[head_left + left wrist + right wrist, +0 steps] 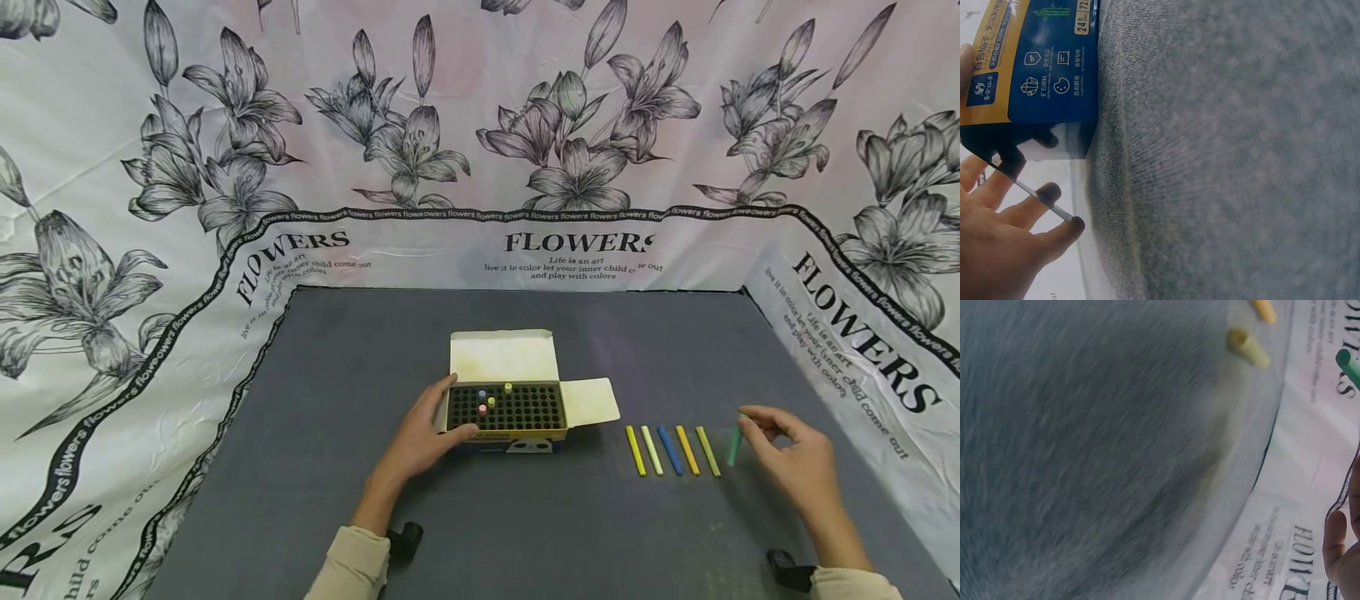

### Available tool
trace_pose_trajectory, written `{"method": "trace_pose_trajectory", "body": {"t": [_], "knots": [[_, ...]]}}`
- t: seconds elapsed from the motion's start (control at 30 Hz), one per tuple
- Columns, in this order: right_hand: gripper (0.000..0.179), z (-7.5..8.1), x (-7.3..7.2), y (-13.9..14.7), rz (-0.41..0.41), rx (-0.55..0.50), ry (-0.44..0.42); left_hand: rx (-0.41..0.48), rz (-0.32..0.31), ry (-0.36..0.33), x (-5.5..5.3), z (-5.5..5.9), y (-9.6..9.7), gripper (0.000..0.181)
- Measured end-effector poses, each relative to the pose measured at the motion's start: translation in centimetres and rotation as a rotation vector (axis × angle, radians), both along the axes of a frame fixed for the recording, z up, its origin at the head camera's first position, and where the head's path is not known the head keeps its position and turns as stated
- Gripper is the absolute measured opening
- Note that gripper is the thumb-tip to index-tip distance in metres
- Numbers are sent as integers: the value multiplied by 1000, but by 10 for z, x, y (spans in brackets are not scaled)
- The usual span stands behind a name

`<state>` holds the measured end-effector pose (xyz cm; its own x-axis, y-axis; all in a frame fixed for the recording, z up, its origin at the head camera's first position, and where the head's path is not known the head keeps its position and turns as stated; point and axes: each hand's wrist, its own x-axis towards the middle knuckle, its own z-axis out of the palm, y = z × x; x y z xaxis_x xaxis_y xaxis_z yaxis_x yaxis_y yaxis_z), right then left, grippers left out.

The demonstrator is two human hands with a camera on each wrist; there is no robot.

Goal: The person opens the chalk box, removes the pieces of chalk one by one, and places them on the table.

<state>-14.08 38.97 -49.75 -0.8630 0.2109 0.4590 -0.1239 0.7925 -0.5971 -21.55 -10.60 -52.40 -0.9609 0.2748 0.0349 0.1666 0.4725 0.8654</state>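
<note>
My left hand grips the left end of an open chalk box, thumb along its front edge and index finger at the back corner. In the left wrist view the box's blue and yellow printed side shows, with the other fingers spread beside the end flap. Several chalk sticks stand in its black holed insert. At the right, my right hand pinches a green chalk stick by its upper end. Left of it lies a row of yellow, pale, blue and yellow-green chalks, the nearest a yellow-green chalk.
The box lid stands folded back, and a side flap sticks out to the right, close to the chalk row. A grey tabletop lies underneath. Flower-printed cloth walls the back and both sides.
</note>
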Motion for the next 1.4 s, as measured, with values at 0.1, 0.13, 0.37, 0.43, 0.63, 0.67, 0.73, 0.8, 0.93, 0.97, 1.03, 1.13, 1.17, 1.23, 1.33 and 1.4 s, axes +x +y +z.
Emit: {"method": "trace_pose_trajectory", "body": {"t": [0.1,0.13,0.37,0.43,0.63,0.67,0.73,0.8,0.93,0.97,1.03,1.13,1.17,1.23,1.33,1.4], "knots": [[14,-5,-2,7,13,46,-3,1,-3,-1,0,0,0,88],[14,-6,-2,9,17,73,-4,3,-4,-4,0,0,0,88],[13,-17,-9,21,41,234,-129,1,-3,-2,0,1,0,89],[15,-19,-11,23,45,251,-187,-2,-3,-1,0,1,-1,89],[21,-19,-19,24,62,313,-344,-6,-7,-9,-1,0,-2,90],[21,-19,-21,24,66,320,-358,-7,-6,-6,-1,0,-2,90],[22,-20,-23,22,74,329,-378,-8,-2,-7,-1,-1,-2,89],[21,-22,-25,21,76,339,-384,-8,-1,-5,-1,-1,-2,89],[21,-25,-31,18,72,369,-409,-5,-1,4,-1,-1,-1,88],[22,-24,-32,17,70,374,-420,-2,0,5,-1,-1,-1,88],[23,-22,-34,15,66,380,-450,-2,4,7,-1,-1,-1,88],[24,-19,-35,13,61,379,-485,-2,3,5,-2,-2,-1,88],[25,-18,-36,12,61,375,-499,-3,2,6,-2,-2,-1,88],[26,-17,-37,13,60,375,-524,-4,-1,4,-2,-1,-1,88],[29,-15,-39,13,59,369,-568,-2,0,3,-1,-1,-1,87],[32,-13,-39,13,56,366,-578,1,1,4,-1,-2,-1,87]]}}
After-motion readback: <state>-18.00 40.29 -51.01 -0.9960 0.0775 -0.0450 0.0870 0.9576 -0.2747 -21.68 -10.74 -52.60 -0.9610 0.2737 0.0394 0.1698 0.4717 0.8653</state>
